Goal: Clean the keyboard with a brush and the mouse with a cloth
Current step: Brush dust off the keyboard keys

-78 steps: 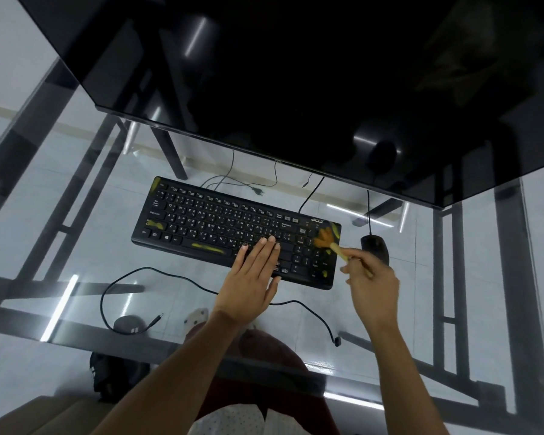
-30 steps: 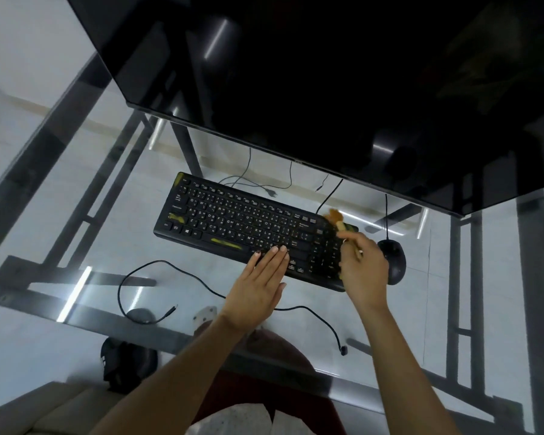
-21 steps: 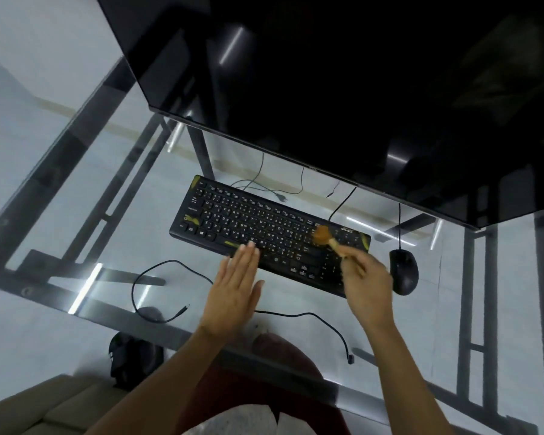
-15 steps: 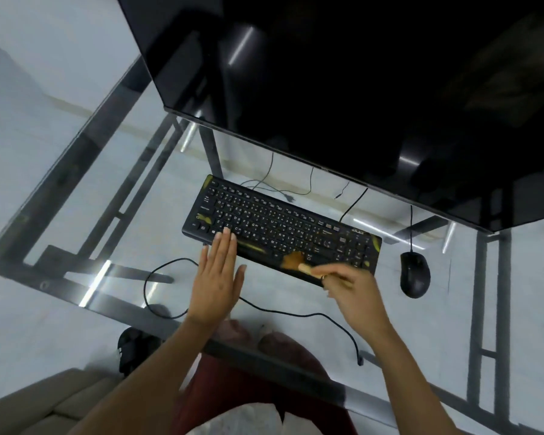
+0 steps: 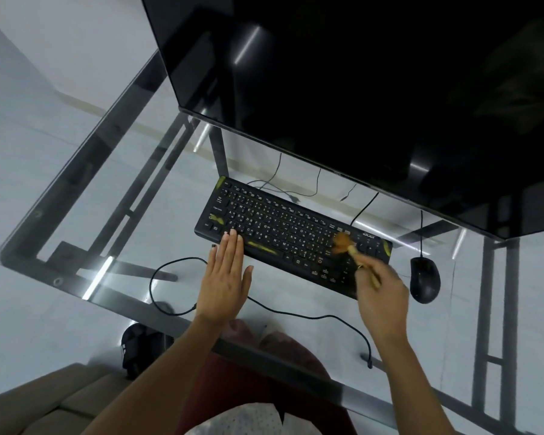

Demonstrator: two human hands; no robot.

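Keyboard (image 5: 291, 238), black with yellowish smears, lies angled on the glass surface (image 5: 76, 240) just below the big dark monitor (image 5: 358, 89), roughly at the centre of my view. My left hand (image 5: 225, 277) lies flat at about 7 o'clock of the keyboard, fingers straight and together, the tips resting on the near-left edge of the keys; it holds nothing. My right hand (image 5: 382, 295), at about 4 o'clock of the keyboard, pinches the handle of a small brush (image 5: 346, 244), whose orange bristles sit blurred on the keys toward the right end. Just beside that end, at 3 o'clock, the black mouse (image 5: 425, 280) sits on the glass, its wire running up toward the monitor. A loose black cable (image 5: 295, 314) curls on the surface nearer to me, passing behind my left hand.
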